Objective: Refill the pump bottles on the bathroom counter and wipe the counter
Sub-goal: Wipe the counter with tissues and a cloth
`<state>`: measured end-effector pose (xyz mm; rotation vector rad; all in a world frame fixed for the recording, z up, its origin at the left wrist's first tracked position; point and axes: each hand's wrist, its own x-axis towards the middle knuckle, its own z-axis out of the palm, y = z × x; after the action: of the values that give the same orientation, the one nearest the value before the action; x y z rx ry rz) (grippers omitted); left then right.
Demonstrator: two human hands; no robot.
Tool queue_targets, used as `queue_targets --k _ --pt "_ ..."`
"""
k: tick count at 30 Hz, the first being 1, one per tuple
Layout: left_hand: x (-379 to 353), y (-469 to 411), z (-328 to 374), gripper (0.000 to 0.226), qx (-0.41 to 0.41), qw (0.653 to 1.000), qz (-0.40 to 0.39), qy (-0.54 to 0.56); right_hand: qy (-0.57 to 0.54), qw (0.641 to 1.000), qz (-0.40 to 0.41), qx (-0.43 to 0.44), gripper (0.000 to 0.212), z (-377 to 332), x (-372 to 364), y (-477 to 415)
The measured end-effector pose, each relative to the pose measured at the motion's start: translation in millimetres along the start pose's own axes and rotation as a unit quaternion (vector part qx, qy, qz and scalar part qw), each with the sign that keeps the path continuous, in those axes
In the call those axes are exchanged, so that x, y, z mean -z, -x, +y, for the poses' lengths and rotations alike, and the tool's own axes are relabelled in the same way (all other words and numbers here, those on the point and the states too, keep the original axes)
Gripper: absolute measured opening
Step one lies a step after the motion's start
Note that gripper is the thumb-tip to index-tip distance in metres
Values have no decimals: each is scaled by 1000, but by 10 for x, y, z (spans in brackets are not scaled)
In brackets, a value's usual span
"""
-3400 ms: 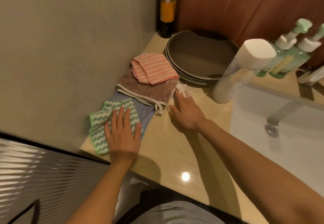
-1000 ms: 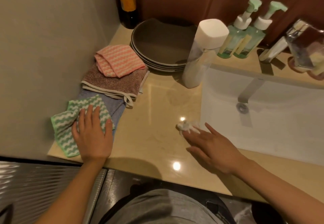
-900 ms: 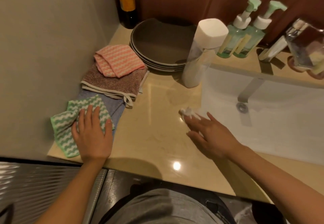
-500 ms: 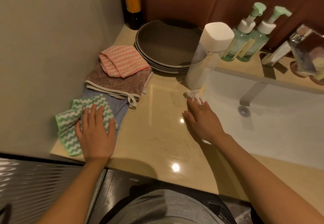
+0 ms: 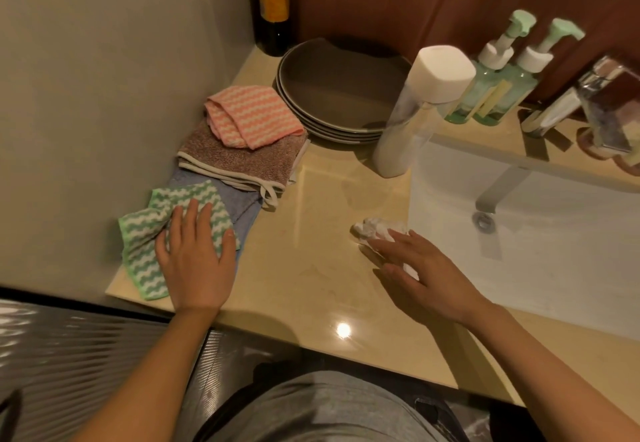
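Head view, hands: left hand (image 5: 197, 258) lies flat with its fingers spread on the green striped cloth (image 5: 145, 234). Right hand (image 5: 426, 275) presses straight fingers on a white wad (image 5: 375, 228).
Wad position: on the tabletop (image 5: 304, 275), just beside the basin (image 5: 554, 251).
Risk: a stroke to the right could push the wad into the basin. A far stroke could knock the tall white-capped bottle (image 5: 415, 112).
Pump bottles (image 5: 485, 95): near the back wall, upright, long axis vertical, spouts apparently turned right.
Wad axis: roughly left to right.
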<state>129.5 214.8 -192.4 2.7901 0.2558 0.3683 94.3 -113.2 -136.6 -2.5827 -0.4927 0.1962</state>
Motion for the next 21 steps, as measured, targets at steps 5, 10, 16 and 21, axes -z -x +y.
queue_targets --k 5,10,16,21 --pt "-3 -2 -3 58 -3 1000 0 1 -41 981 159 -104 34 -65 -92 10" --pt "0 1 -3 58 -3 1000 2 3 31 982 110 -151 44 -194 -300 34" --pt "6 5 0 58 -4 1000 2 8 57 985 64 -152 51 -213 -309 19" --pt "8 7 -5 58 -3 1000 1 7 132 969 157 -136 46 -262 1 -195"
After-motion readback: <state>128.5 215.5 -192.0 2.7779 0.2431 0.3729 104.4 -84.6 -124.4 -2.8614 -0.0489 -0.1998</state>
